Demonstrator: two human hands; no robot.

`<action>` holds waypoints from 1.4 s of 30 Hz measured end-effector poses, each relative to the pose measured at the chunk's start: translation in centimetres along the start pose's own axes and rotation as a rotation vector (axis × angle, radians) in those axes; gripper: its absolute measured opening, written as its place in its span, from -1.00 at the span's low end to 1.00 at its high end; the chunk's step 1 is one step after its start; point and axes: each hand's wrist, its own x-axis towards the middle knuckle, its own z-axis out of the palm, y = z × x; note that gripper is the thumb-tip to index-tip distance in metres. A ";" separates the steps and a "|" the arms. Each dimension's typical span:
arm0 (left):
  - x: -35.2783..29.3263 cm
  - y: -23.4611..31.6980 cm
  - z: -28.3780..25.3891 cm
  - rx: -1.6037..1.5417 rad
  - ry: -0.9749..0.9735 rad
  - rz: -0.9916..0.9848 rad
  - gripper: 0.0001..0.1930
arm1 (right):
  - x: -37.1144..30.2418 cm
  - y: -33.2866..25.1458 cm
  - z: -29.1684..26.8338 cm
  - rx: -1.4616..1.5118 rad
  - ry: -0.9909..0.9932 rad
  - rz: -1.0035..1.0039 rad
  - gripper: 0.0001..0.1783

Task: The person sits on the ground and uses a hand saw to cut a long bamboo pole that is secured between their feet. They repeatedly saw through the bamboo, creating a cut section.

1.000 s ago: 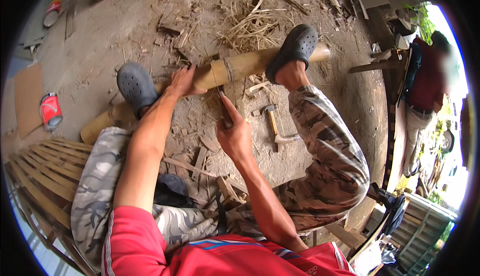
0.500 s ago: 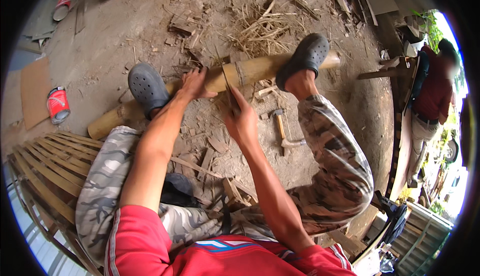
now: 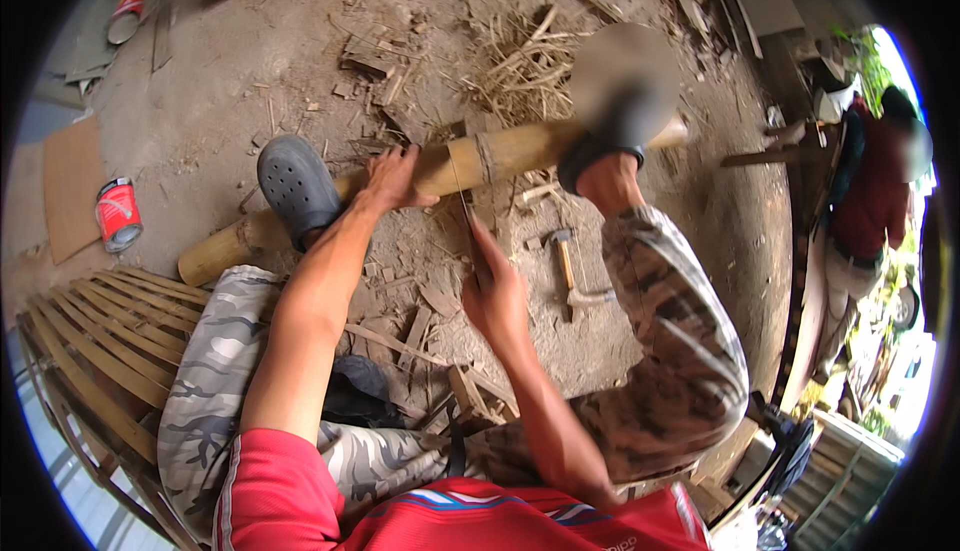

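A thick bamboo pole lies slantwise on the ground, its right end farther away. My left hand grips the pole left of its middle, fingers over the top. My right hand is closed around the handle of a handsaw, on the near side of the pole. The thin blade, seen almost edge-on, crosses the pole just left of a node. How deep it sits in the bamboo I cannot tell. My feet, in dark clogs, press on the pole at either side.
A hammer lies near my right leg. Beyond the pole are a heap of bamboo shavings and wood scraps. Two red cans, one here, stand at the left near a slatted bamboo seat. Another person stands far right.
My right hand has drawn the saw back toward me. The blade's far end, which stuck out past the pole, now reaches only about its far edge. My left hand stays on the pole.
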 end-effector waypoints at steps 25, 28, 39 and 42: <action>1.6 0.5 -0.4 0.039 0.003 0.074 0.19 | 5.8 1.3 1.2 0.054 0.042 0.105 -0.37; 1.3 -1.4 -1.1 0.083 -0.002 0.054 0.23 | -3.8 0.0 -1.2 0.041 0.050 0.009 -0.32; 1.1 -0.1 1.0 0.052 0.138 0.140 -0.02 | 5.7 1.3 1.1 0.007 0.035 0.066 -0.42; 0.9 -2.1 -0.5 0.029 0.152 0.125 0.00 | -3.9 -1.3 -1.2 -0.003 -0.030 0.105 -0.28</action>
